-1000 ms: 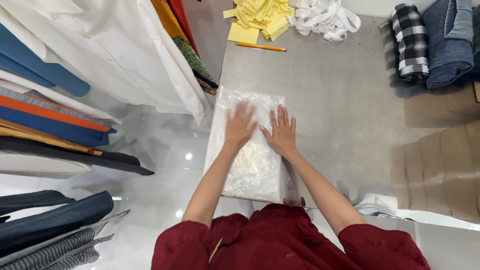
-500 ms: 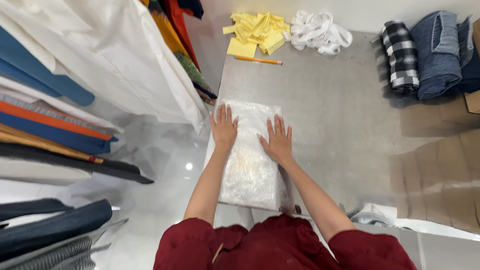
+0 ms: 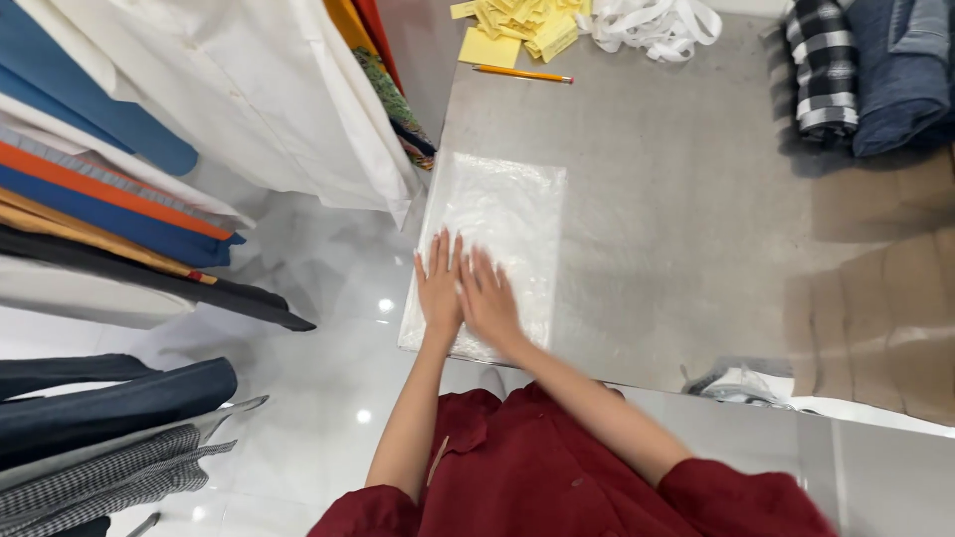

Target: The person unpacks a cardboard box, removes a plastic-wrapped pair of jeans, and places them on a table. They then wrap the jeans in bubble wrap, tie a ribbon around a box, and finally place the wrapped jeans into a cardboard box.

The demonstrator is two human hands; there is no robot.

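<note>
Two flat hands on a clear plastic bag

Several things are only partly visible. The hanging clothes (image 3: 149, 149) on the left are cut by the frame edge, so their full shape is not seen. The folded denim (image 3: 900, 70) and the checked cloth (image 3: 824, 70) at the top right are also cut at the edge, and the yellow paper slips (image 3: 517, 25) and white straps (image 3: 652, 22) at the top are cropped. What is inside the plastic bag (image 3: 502, 224) is hard to make out; it looks white and flat. A crumpled thing at the near edge of the surface, to the right of the person, is too unclear to name.

The grey surface (image 3: 696, 219) carries the bag near its left edge. The bag lies flat, its long side going away from the person.

Both hands are open, with palms down and fingers stretched. The left hand (image 3: 439, 288) and the right hand (image 3: 489, 301) lie side by side, touching each other, on the near part of the bag. They grip nothing; they only press on the plastic. Most of the bag lies beyond the fingertips. An orange pencil (image 3: 522, 74) lies well apart, beside the yellow slips.
</note>
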